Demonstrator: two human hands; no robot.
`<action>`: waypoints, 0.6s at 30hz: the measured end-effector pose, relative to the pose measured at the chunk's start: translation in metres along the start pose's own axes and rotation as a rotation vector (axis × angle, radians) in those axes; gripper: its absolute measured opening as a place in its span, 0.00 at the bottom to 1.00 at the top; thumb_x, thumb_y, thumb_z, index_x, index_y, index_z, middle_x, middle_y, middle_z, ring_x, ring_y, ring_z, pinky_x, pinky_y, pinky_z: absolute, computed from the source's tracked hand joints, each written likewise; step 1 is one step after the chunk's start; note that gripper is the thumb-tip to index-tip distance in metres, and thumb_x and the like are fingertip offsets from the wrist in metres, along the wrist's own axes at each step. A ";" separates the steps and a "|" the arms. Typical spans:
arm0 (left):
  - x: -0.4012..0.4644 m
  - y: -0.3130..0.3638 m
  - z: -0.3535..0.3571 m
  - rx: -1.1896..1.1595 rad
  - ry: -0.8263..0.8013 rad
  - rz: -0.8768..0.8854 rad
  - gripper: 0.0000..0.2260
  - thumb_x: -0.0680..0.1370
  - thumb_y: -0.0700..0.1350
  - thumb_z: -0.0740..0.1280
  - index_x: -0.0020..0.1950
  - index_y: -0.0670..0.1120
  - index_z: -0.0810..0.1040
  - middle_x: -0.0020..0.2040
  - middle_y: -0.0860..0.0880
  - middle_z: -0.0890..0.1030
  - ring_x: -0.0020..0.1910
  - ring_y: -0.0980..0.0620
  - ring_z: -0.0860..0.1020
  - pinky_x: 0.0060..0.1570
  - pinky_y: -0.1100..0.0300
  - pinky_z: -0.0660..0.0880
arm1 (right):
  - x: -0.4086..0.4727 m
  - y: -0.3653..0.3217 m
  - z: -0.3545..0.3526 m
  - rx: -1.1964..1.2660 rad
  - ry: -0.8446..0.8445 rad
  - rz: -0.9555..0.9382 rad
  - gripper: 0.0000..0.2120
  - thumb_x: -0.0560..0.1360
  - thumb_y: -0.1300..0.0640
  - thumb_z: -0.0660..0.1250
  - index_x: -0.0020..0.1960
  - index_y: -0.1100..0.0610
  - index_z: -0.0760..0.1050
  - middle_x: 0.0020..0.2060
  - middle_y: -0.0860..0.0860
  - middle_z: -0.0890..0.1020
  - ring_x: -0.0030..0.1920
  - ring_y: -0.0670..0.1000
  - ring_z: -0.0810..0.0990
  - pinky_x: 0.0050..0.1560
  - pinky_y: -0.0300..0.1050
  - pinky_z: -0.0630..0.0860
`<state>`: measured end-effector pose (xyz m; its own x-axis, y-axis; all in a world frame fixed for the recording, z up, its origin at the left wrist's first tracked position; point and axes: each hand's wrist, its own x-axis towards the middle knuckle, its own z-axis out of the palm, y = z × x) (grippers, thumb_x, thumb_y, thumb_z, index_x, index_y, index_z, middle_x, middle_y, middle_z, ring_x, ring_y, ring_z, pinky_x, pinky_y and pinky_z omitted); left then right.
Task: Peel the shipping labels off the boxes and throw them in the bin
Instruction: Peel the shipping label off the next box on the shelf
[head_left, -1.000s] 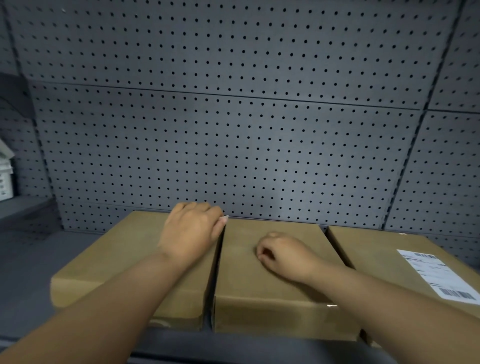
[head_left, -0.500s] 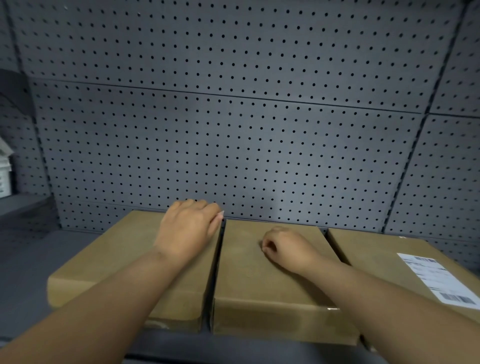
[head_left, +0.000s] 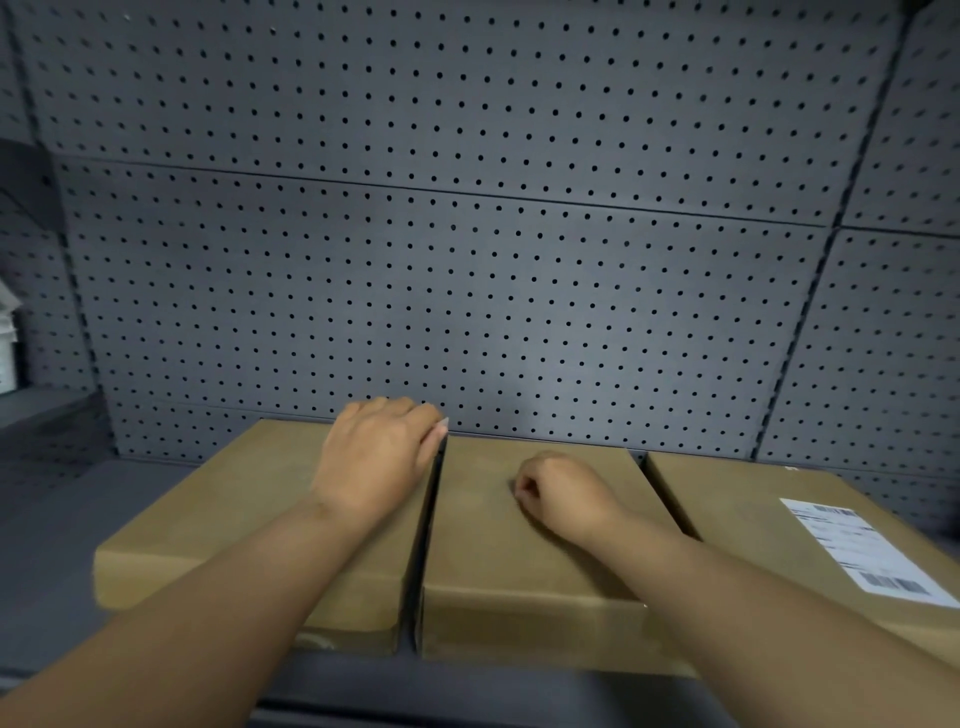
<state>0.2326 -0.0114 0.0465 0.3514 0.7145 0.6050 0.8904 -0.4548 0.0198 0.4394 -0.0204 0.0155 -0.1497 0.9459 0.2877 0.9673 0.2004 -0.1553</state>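
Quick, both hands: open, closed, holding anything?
Left hand: open, resting on the left box.
Right hand: fingers curled on the middle box; grip contents cannot be told.

Grey pegboard (head_left: 467, 260) backs a dark shelf (head_left: 62, 519).
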 end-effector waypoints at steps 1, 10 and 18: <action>0.000 0.002 0.000 -0.005 0.003 0.003 0.15 0.81 0.52 0.52 0.48 0.48 0.76 0.44 0.50 0.80 0.45 0.48 0.76 0.51 0.55 0.67 | 0.000 -0.011 0.004 0.011 0.010 -0.005 0.10 0.75 0.58 0.60 0.50 0.58 0.79 0.52 0.56 0.81 0.52 0.56 0.78 0.53 0.44 0.73; -0.004 0.005 0.004 -0.004 -0.002 0.027 0.14 0.81 0.53 0.53 0.46 0.48 0.75 0.42 0.50 0.79 0.44 0.48 0.76 0.50 0.55 0.68 | -0.032 -0.011 -0.019 -0.059 -0.156 -0.272 0.08 0.74 0.57 0.62 0.48 0.56 0.79 0.50 0.52 0.81 0.51 0.53 0.78 0.53 0.44 0.74; -0.003 0.007 0.004 -0.024 0.015 0.044 0.14 0.81 0.52 0.54 0.47 0.47 0.76 0.43 0.49 0.81 0.44 0.47 0.77 0.50 0.53 0.69 | -0.056 -0.027 -0.007 0.032 -0.144 -0.412 0.06 0.73 0.57 0.62 0.44 0.55 0.78 0.44 0.52 0.81 0.46 0.51 0.78 0.48 0.44 0.74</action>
<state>0.2389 -0.0143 0.0419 0.3851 0.6855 0.6179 0.8669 -0.4983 0.0124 0.4234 -0.0808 0.0100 -0.5508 0.8109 0.1978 0.8144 0.5739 -0.0853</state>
